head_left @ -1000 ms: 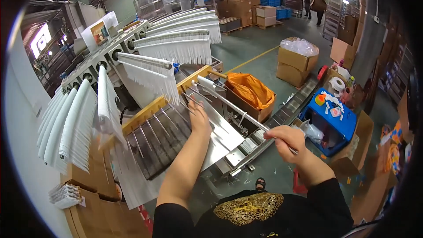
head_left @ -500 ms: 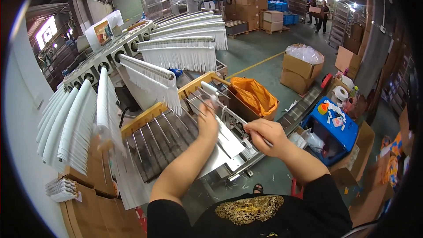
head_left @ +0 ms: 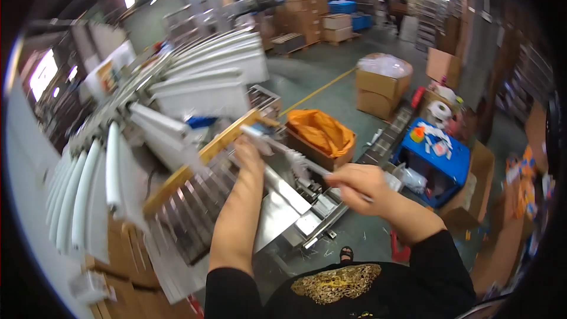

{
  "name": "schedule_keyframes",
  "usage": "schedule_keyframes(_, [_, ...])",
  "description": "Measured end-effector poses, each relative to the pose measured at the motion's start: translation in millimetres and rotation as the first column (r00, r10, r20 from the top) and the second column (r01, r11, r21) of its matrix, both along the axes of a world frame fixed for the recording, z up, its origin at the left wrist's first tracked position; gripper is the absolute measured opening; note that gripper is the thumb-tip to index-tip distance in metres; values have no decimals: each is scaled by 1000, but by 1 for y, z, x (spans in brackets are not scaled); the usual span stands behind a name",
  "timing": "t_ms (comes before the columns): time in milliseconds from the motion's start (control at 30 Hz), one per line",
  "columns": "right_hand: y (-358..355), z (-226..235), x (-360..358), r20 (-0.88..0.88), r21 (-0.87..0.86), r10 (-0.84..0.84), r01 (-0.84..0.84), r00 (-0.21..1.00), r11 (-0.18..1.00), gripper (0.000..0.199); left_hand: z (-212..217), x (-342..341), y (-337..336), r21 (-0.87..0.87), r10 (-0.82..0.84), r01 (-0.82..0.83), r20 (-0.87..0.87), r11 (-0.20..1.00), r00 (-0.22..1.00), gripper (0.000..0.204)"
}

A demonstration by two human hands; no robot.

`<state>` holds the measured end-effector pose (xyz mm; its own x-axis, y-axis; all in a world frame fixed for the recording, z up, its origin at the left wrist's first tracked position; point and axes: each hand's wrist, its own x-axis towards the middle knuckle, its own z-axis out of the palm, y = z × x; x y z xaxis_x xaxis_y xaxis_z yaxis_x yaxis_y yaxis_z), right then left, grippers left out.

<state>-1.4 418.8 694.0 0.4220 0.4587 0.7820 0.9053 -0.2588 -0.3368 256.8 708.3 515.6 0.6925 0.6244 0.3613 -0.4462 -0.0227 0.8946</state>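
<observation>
A long thin white strip with bristles lies across the slanted metal tray of a machine. My left hand reaches up the tray, and its fingers close on the strip's far end beside a wooden rail. Lower right, at the tray's edge, my right hand is closed on the strip's near end. More white bristle strips hang on the machine's arms to the left and behind. The picture is blurred by motion.
A cardboard box with an orange liner stands just behind the tray. A blue crate with small items sits to the right, and cardboard boxes stand farther back. Flat cartons are stacked at lower left. A person stands far off in the aisle.
My right hand has moved left, toward the machine, with the strip's end. My left hand has slid further up the tray. The view has swung and closed in on the machine.
</observation>
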Motion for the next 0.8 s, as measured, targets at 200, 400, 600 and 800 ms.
schedule_keyframes(200, [-19,-35,38,-29,180,-55,59,998,982,16,98,-122,-117,-116,-595,594,33,796,803,26])
schedule_keyframes(400, [-91,-41,18,-553,759,571,85,607,646,22,108,-204,-99,-23,-804,825,-237,565,545,28])
schedule_keyframes(600, [-109,-60,23,-538,834,829,-46,155,550,23,136,-237,-18,-570,-965,794,-251,212,78,18])
schedule_keyframes(800, [-48,-66,66,-635,766,770,-185,-66,616,24,132,-261,22,-268,-823,945,-568,190,5,30])
